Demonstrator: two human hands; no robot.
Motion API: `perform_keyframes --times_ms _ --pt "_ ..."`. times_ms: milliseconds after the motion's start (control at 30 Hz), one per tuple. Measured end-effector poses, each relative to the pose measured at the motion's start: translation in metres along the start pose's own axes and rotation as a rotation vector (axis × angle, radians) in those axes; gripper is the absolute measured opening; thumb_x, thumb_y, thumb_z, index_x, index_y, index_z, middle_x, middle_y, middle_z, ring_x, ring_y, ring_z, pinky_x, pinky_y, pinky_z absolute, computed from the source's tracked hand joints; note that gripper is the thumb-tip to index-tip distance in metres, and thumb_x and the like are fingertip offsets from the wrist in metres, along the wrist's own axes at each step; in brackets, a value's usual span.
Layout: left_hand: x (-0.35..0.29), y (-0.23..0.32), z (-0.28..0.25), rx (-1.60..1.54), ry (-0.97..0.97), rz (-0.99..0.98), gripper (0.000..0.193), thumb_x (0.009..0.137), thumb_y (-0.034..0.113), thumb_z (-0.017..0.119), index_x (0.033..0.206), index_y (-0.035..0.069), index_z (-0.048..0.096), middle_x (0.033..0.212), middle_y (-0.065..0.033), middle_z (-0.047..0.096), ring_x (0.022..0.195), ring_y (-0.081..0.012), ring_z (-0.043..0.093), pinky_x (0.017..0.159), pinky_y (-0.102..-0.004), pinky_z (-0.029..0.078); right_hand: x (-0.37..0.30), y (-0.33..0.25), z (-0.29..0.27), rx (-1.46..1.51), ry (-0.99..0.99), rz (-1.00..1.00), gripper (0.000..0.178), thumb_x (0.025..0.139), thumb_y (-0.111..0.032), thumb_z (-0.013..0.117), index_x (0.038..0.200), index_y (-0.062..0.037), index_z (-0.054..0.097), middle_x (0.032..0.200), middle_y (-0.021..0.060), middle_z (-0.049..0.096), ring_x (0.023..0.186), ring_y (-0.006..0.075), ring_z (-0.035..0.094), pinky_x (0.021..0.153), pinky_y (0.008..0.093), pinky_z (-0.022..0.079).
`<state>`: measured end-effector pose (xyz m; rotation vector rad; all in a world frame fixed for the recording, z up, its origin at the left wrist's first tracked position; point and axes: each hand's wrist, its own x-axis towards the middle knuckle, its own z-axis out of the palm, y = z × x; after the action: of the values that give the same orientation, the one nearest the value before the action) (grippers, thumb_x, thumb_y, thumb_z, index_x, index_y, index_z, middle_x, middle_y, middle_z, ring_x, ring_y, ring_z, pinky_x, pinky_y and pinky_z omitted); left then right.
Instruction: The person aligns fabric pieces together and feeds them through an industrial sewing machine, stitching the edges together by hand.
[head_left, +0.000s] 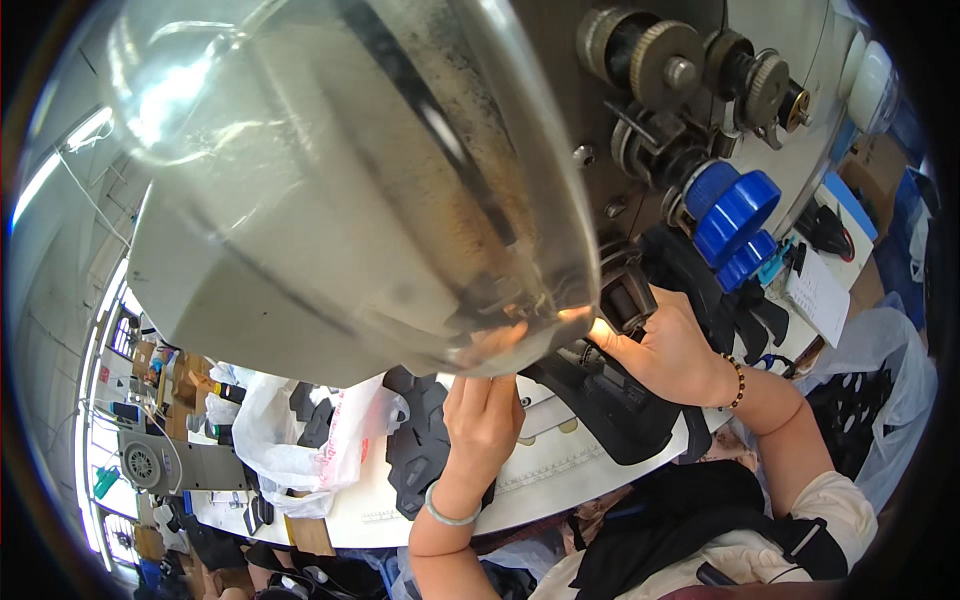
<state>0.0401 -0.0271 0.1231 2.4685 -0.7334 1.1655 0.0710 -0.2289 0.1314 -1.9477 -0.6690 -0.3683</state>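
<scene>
A sewing machine (300,180) with a clear plastic guard fills the upper middle of the view. Beneath its head, by the needle area, lies a black moulded piece (615,405), its exact kind unclear. My right hand (672,350) grips this piece from the right, thumb stretched toward the needle area and the other fingers partly hidden. My left hand (482,420) reaches up from below with its fingers held together; the fingertips show only warped through the guard, so what they pinch is hidden. Dark grey cut pieces (412,430) lie just left of that hand.
Tension knobs (665,65) and a blue plastic knob (735,215) jut out above my right hand. A white plastic bag (300,440) sits on the white table (550,475). More black pieces (755,315) and a paper sheet (818,295) lie to the right. Another machine (165,462) stands far left.
</scene>
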Motion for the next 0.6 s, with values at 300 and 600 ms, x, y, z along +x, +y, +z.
perform_keyframes --times_ms 300,600 --pt "-0.001 -0.004 0.001 -0.023 0.014 -0.009 0.035 0.068 -0.018 0.056 0.1 -0.005 0.063 0.097 -0.0163 0.061 0.097 -0.0337 0.063 0.09 -0.0409 0.052 0.003 0.003 0.004 0.015 0.008 0.031 0.028 0.086 -0.018 0.064 0.109 -0.0033 0.063 0.108 0.0155 0.065 0.094 0.0308 0.063 0.082 0.0369 0.05" --pt "-0.003 -0.008 0.0 -0.023 -0.04 -0.021 0.034 0.071 -0.015 0.056 0.103 -0.005 0.062 0.101 -0.0164 0.062 0.098 -0.0335 0.063 0.09 -0.0402 0.051 -0.006 -0.015 -0.003 -0.504 0.268 -0.463 0.036 0.073 -0.028 0.076 0.099 -0.0052 0.068 0.107 0.0149 0.056 0.087 0.0277 0.058 0.07 0.0368 0.048"
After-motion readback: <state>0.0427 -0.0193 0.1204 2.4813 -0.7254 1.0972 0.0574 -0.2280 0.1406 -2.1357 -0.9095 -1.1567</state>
